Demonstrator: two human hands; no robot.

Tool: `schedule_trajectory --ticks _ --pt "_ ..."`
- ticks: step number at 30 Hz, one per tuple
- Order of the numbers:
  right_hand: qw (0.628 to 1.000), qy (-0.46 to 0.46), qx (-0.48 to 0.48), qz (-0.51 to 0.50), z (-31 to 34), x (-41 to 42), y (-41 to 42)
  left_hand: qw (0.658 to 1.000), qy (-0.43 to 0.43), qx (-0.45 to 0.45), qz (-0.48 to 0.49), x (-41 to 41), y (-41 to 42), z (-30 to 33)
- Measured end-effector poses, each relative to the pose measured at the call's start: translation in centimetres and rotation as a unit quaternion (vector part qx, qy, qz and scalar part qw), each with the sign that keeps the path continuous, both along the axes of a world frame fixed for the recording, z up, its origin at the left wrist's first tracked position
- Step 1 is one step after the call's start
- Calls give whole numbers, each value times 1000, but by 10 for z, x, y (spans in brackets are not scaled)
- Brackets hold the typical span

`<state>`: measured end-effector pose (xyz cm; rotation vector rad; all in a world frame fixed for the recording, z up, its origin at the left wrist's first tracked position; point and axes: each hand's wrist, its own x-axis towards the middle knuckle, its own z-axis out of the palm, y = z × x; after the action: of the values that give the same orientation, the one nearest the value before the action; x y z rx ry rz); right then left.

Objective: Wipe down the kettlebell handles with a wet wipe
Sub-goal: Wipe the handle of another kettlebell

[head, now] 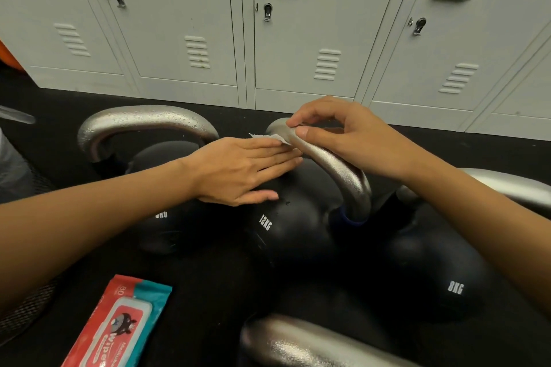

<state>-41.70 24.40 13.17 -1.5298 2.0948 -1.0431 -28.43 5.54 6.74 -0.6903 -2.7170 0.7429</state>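
Observation:
A black 12KG kettlebell (292, 235) stands in the middle with a silver handle (337, 170) arching over it. A white wet wipe (268, 138) lies against the top left of that handle. My left hand (241, 170) has straight fingers pressing the wipe onto the handle. My right hand (343, 137) reaches over from the right, and its thumb and forefinger pinch the wipe's edge on the handle's top. A second kettlebell's wet silver handle (146, 122) rises at the left. An 8KG kettlebell (435, 274) stands at the right.
A red and teal wet wipes pack (116, 325) lies on the black floor at the bottom left. Another silver handle (310, 345) shows at the bottom edge, and one more (507, 185) at the right. Grey lockers (283, 39) line the back.

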Motion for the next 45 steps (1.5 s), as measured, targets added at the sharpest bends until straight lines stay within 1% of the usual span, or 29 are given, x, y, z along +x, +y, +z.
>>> schedule_trajectory --ticks 4,7,10,12,15,17,18,19,20,21,23,26,27,28,30,32,35,36,37,39,40,42,43,45 --pt "1000 -7 -4 -3 0 0 -1 998 34 -53 -27 -2 -6 1" --pt "1000 -10 -4 -5 -1 -1 -1 994 33 -88 -48 -4 -9 4" --pt "1000 -13 -3 -3 0 -1 -1 994 31 -90 -60 -5 -4 11" --pt "1000 -14 -3 -2 1 0 -1 996 21 -65 -59 -7 0 10" --pt "1000 -9 0 -2 2 1 -1 997 26 11 -69 -6 3 5" --pt "1000 -5 2 -3 2 1 0 993 4 112 -35 0 7 2" --pt "1000 -2 5 -3 2 1 0 982 -6 189 -13 5 11 0" --pt "1000 0 10 -4 3 1 0 960 -8 281 15 11 15 0" --pt "1000 2 13 -6 4 1 0 927 -4 373 48 17 19 0" --pt "1000 -2 12 -7 5 2 1 886 6 456 84 23 23 1" --pt "1000 -26 -5 -14 10 3 1 803 44 578 136 28 29 8" --pt "999 -30 -22 -11 17 7 -2 679 94 712 150 24 32 31" --pt "999 -29 -17 5 20 10 -4 654 109 734 147 21 31 39" --pt "999 -31 -12 25 24 12 -7 644 128 741 144 18 30 46" --pt "998 -35 -10 48 30 13 -16 635 156 743 143 14 27 55" --pt "999 -35 -7 40 33 9 -27 623 163 752 139 12 24 58" --pt "996 -81 5 40 35 0 -41 634 142 749 133 13 23 53" --pt "996 -77 14 48 37 -2 -44 635 122 751 136 13 23 51" --pt "997 -48 23 54 39 -4 -48 634 101 753 142 15 21 49" --pt "998 42 21 50 45 -9 -59 638 76 751 153 20 18 47" --pt "995 86 12 46 50 -12 -65 646 77 742 161 24 15 46" --pt "983 174 11 49 60 -15 -76 678 99 705 184 32 13 45" --pt "974 215 32 60 62 -16 -82 691 109 688 192 36 14 43" --pt "949 272 123 100 62 -15 -90 699 105 677 205 43 16 37"
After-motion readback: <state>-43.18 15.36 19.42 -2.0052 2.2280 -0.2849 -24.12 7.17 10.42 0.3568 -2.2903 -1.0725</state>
